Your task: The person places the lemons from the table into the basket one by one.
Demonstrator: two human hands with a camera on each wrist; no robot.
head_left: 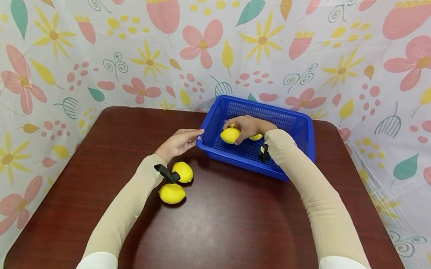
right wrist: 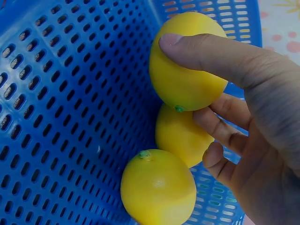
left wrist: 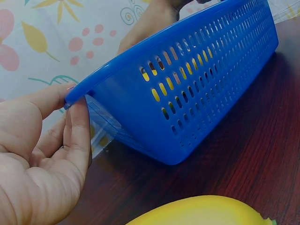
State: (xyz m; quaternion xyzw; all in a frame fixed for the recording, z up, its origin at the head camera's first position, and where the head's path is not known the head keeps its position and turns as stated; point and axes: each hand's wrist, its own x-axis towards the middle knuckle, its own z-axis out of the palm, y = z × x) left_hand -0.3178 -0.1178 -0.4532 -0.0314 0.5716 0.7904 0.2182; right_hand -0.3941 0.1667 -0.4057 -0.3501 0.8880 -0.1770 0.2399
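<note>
My left hand (head_left: 179, 142) pinches the rim at the near-left corner of a blue plastic basket (head_left: 269, 106); the left wrist view shows the thumb above the rim and fingers below. Inside the basket, my right hand (head_left: 251, 126) holds a yellow lemon (head_left: 230, 136) between thumb and fingers. In the right wrist view this lemon (right wrist: 187, 86) is above two others in the basket, one lemon (right wrist: 180, 133) partly behind it and another lemon (right wrist: 159, 187) lower down. My hand and sleeve partly hide those two in the head view.
Two more lemons lie on the dark wooden table (head_left: 213, 233) beside my left wrist: one lemon (head_left: 183, 172) nearer the basket, another lemon (head_left: 172, 194) just in front. A flower-print curtain (head_left: 204, 68) hangs behind the table. Black camera mounts are strapped to both wrists.
</note>
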